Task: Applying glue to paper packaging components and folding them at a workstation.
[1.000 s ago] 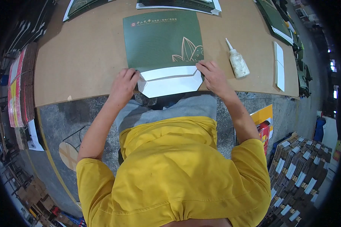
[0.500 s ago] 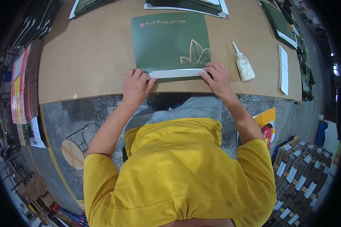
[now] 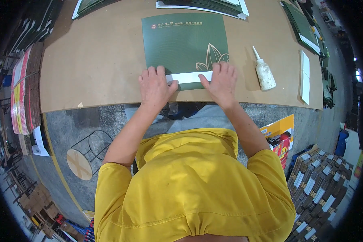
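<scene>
A green printed sheet (image 3: 179, 44) with gold line drawing lies on the brown table in front of me. Along its near edge a white strip (image 3: 188, 77) rests flat across it. My left hand (image 3: 155, 85) presses down over the strip's left end, fingers stretched forward and thumb pointing inward. Over the right end lies my right hand (image 3: 222, 82), its fingers extended and its thumb on the strip. Both hands hide the strip's ends. To the right of the sheet, a translucent squeeze bottle (image 3: 265, 76) with a pointed nozzle and whitish contents lies on or stands at the tabletop.
White strips (image 3: 305, 77) lie near the table's right end. Stacked green pieces (image 3: 302, 26) are at the far right, and more dark green stacks (image 3: 203, 9) at the far edge. Bundled cardboard (image 3: 26, 88) is left of the table. A round-topped stool (image 3: 79, 164) stands on the floor.
Both hands have moved inward from the strip's ends and now lie on top of it, with fingers flattened rather than pinching. The strip sits down against the green sheet.
</scene>
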A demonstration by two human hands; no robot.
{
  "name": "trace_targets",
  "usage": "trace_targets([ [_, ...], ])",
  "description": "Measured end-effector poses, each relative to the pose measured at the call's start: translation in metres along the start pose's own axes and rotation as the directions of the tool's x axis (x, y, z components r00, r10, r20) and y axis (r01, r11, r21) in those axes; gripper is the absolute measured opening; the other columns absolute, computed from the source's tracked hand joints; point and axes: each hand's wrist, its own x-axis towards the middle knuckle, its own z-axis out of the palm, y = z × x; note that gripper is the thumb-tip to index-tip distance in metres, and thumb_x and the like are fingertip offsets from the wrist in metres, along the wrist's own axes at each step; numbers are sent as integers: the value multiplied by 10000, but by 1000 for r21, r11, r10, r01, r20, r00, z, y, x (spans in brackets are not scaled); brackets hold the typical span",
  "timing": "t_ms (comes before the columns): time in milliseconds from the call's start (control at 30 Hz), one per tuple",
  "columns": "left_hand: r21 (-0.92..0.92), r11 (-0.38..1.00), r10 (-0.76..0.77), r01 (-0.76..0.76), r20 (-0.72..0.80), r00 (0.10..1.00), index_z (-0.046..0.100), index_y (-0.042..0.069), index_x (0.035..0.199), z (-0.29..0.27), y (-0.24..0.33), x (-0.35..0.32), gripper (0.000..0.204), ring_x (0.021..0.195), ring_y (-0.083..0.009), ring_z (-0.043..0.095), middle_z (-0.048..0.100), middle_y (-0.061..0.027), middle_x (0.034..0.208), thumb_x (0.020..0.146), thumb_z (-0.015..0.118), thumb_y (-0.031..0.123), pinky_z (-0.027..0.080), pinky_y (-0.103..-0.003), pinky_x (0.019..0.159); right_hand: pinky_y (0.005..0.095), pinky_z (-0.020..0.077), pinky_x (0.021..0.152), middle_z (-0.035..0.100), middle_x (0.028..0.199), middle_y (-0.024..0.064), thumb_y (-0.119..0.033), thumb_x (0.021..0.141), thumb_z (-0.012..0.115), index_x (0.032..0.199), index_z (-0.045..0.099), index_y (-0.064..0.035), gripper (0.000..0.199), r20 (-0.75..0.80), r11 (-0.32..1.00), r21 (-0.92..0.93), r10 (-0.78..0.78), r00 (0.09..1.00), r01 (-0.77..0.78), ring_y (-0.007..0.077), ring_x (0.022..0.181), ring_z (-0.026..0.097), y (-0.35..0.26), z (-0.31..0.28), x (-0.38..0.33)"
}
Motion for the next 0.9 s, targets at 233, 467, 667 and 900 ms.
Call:
trace_targets([
  [233, 8, 955, 297, -297, -1, 955, 426, 103, 1360, 29, 13, 1, 582, 1368, -344, 234, 327, -159, 1449, 851, 542, 361, 148, -584, 1079, 578, 144, 1082, 292, 1424, 277, -485, 838, 547, 1363, 384, -18, 722, -79, 987, 53, -145, 986, 149, 397, 1363, 206, -17, 26, 13],
  [467, -39, 936, 352, -350, 101, 930, 369, 93, 1397, 29, 7, 2, 606, 1385, -331, 203, 284, -160, 1474, 894, 476, 412, 127, -581, 1086, 530, 254, 1032, 380, 1350, 253, -483, 800, 604, 1358, 380, -10, 765, -139, 975, 123, -166, 976, 184, 407, 1253, 339, 35, 11, 20],
  [667, -57, 938, 341, -341, -4, 940, 471, 117, 1288, 19, 4, 8, 488, 1324, -350, 290, 381, -145, 1390, 848, 554, 312, 173, -580, 1071, 440, 357, 989, 467, 1241, 237, -373, 704, 762, 1357, 345, 23, 870, 8, 809, 513, 329, 944, -286, 377, 1129, 449, 31, -1, 19],
  [900, -276, 827, 476, -491, -124, 871, 543, -33, 1086, 31, -11, -10, 584, 1096, -346, 475, 528, -174, 1100, 685, 687, 366, 339, -495, 1000, 353, 459, 919, 545, 1170, 170, -31, 707, 730, 1282, 387, 46, 674, 524, 48, 836, 223, 822, -546, 264, 1048, 569, 24, -32, 24],
])
